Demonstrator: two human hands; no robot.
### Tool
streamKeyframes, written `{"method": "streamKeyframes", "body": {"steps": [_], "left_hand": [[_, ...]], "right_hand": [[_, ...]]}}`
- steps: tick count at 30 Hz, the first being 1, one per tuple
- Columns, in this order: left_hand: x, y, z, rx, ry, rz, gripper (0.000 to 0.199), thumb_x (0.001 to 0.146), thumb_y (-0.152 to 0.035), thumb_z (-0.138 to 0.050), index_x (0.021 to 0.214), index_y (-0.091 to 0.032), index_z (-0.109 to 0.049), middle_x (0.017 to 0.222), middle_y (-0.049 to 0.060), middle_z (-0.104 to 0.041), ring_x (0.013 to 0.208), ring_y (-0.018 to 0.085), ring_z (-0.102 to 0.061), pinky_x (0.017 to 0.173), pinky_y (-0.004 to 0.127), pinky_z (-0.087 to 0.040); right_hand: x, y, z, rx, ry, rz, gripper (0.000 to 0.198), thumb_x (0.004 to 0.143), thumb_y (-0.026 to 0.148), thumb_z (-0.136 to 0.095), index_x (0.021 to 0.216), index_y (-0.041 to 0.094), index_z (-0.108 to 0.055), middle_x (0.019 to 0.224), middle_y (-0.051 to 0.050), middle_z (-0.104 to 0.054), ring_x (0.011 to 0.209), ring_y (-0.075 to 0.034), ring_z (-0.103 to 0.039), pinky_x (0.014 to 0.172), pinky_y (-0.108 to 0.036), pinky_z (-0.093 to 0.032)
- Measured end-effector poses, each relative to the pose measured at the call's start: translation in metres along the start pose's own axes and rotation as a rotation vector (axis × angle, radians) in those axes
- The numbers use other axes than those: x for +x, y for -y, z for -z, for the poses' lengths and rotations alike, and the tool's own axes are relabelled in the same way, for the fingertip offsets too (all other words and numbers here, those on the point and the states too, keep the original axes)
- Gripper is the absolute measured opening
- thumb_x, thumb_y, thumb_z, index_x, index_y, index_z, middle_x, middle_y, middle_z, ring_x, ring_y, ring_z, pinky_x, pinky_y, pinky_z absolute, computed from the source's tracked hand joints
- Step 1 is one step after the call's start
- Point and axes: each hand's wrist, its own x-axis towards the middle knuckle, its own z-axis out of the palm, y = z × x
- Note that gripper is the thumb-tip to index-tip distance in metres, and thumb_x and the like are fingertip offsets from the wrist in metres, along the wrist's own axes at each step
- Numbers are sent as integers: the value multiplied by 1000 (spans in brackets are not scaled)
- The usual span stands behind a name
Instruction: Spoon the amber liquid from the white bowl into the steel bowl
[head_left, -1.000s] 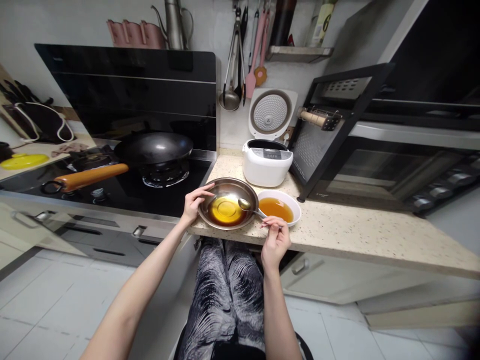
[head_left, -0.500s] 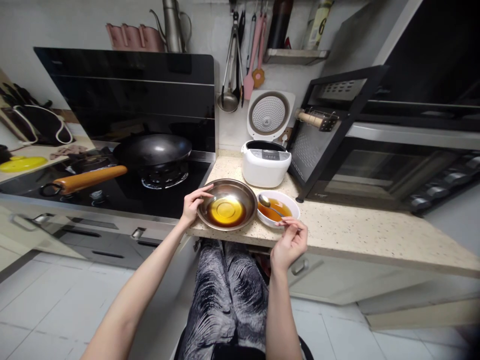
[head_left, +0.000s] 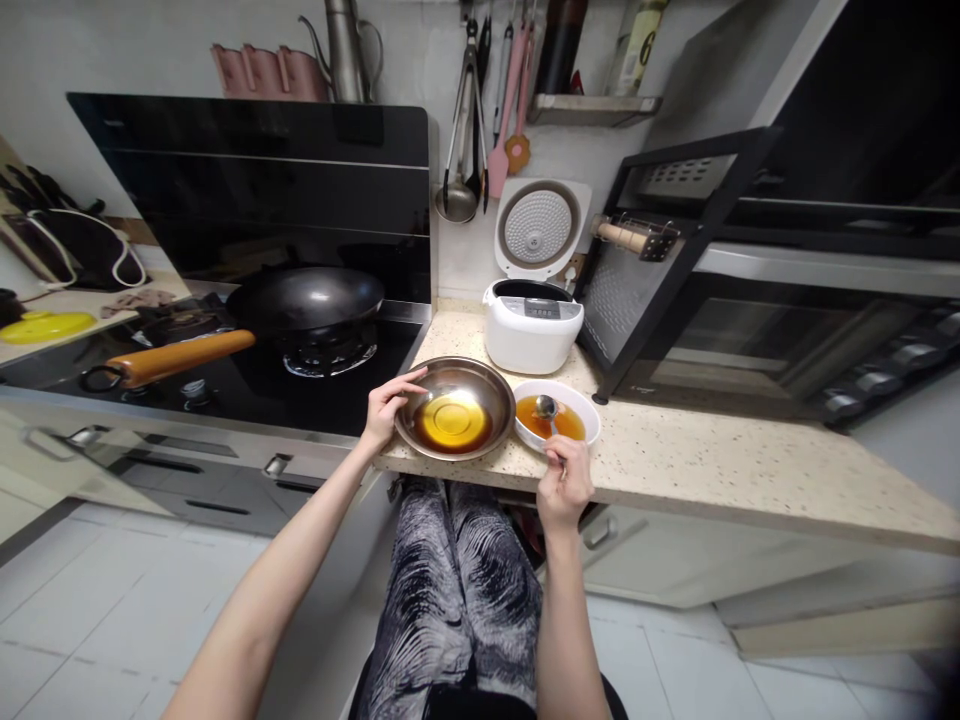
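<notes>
Pinching the rim of the metal bowl (head_left: 454,408) of yellow oil, the left hand (head_left: 385,410) steadies it on the counter (head_left: 675,460). Right hand (head_left: 564,486) closes on the spoon (head_left: 548,413), dipped in the white bowl (head_left: 556,414).

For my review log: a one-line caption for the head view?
Left hand steadies a steel bowl; right hand dips a spoon into the white bowl.

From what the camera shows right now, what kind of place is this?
Most likely a home kitchen: a wok sits on a gas stove, a rice cooker stands open on the counter, and ladles hang on the wall.
</notes>
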Motion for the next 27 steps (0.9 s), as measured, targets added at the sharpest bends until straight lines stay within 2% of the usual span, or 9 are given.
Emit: {"method": "streamKeyframes", "body": {"steps": [4, 7, 10, 13, 16, 21, 23, 27], "left_hand": [[0, 1, 0, -9, -2, -3, 35, 74, -17, -52, 86, -21, -84, 128, 7, -76, 126, 32, -68, 114, 49, -48], [0, 0, 0, -17, -2, 0, 35, 74, -17, -52, 86, -21, -85, 129, 6, -76, 126, 32, -68, 114, 49, -48], [0, -1, 0, -14, 0, 2, 35, 74, -17, -52, 86, -21, -84, 129, 7, -76, 126, 32, -68, 114, 49, -48], [0, -1, 0, -10, 0, 1, 35, 74, -17, -52, 86, -21, -84, 129, 7, -76, 126, 32, -68, 115, 50, -48], [0, -2, -1, -14, 2, 3, 34, 74, -17, -52, 86, -22, -84, 129, 6, -76, 126, 32, -68, 116, 50, -47], [0, -2, -1, -15, -1, 4, 35, 73, -16, -52, 86, -22, -84, 129, 6, -76, 126, 32, -68, 115, 49, -48], [0, -2, -1, -17, -3, 3, 35, 73, -16, -52, 86, -22, -84, 129, 6, -76, 126, 32, -69, 115, 49, -48], [0, -3, -1, -21, -7, 2, 35, 73, -17, -52, 86, -21, -84, 128, 6, -76, 126, 32, -68, 114, 49, -49]], "right_hand": [[3, 3, 3, -45, 182, 102, 24, 97, 4, -48, 97, 23, -62, 86, -5, -65, 79, -19, -58, 74, -34, -48], [3, 4, 4, -71, 252, 118, 24, 97, 3, -47, 97, 22, -62, 87, -7, -66, 81, -20, -56, 74, -34, -47], [3, 3, 4, -79, 254, 126, 24, 97, 3, -46, 97, 21, -62, 86, -7, -66, 80, -19, -56, 73, -34, -47], [1, 2, 2, -73, 171, 108, 23, 98, 5, -46, 96, 22, -62, 85, -6, -66, 79, -19, -60, 73, -35, -49], [1, 5, 0, -46, 19, 34, 18, 101, 13, -48, 96, 23, -62, 86, -5, -67, 81, -19, -65, 75, -37, -52], [0, 22, -7, 109, -223, -226, 21, 106, 28, -47, 90, 22, -59, 83, -3, -65, 80, -18, -65, 76, -36, -54], [-2, 28, -11, 204, -231, -304, 22, 105, 30, -48, 88, 22, -59, 83, -3, -65, 77, -18, -63, 73, -35, -54], [-7, 32, -22, 335, -91, -407, 24, 105, 31, -49, 85, 22, -59, 83, -3, -66, 77, -17, -63, 72, -32, -53]]}}
